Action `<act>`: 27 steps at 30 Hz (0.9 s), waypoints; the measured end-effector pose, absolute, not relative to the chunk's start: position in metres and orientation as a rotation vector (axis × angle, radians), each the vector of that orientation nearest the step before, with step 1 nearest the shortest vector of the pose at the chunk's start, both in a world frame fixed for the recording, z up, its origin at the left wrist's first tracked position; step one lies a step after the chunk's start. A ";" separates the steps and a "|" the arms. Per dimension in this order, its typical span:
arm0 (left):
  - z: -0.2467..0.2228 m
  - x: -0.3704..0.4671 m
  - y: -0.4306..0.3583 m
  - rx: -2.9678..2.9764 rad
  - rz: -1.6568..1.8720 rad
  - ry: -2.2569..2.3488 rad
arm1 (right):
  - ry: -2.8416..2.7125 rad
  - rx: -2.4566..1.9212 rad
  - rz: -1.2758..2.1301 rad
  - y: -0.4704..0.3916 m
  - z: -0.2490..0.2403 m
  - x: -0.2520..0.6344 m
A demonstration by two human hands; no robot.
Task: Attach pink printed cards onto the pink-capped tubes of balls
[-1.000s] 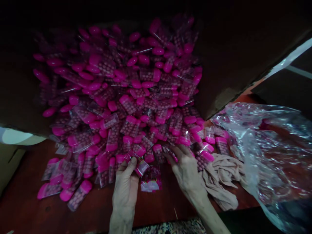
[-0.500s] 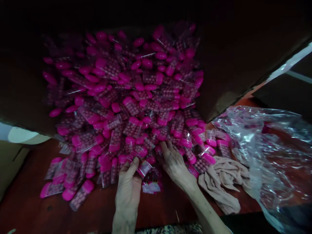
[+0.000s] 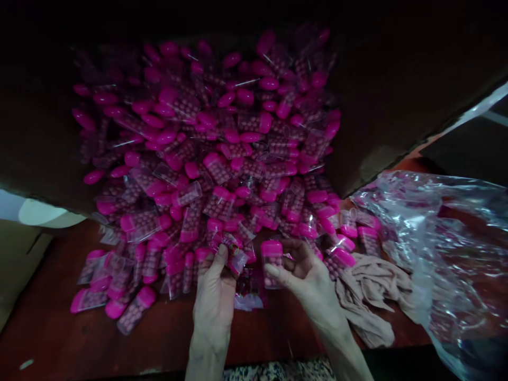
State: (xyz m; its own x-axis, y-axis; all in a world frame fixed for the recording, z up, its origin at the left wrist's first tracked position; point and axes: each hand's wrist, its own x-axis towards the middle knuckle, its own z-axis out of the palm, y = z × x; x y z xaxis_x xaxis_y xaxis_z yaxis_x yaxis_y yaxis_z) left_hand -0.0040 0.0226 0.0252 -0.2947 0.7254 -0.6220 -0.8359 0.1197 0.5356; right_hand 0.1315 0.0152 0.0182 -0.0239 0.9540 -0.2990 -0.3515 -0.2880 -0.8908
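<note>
Lower centre: left hand (image 3: 215,296) pinches printed wrapper (image 3: 237,260), right hand (image 3: 311,283) holds pink-capped bottle (image 3: 272,254).
A loose fingertip grip could drop the bottle.

Lighting: dim overall; rear near black. Furniture: reddish-brown tabletop (image 3: 99,338), pale mark near its front left. Dark box walls flank left (image 3: 35,153) and right (image 3: 389,121). Beyond the right wall: dark grey surface with a pale stripe (image 3: 496,117). Far left: rounded whitish object (image 3: 47,213), unidentified.
</note>
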 end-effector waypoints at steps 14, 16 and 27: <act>0.023 0.007 0.019 -0.072 1.537 1.071 | -1.137 -1.372 0.953 -0.019 0.016 0.103; 0.021 0.008 0.019 -0.088 1.532 1.084 | -1.198 -1.383 0.891 -0.021 0.012 0.104; 0.024 0.012 0.016 -0.013 1.496 1.077 | -1.351 -1.378 0.814 -0.020 0.007 0.106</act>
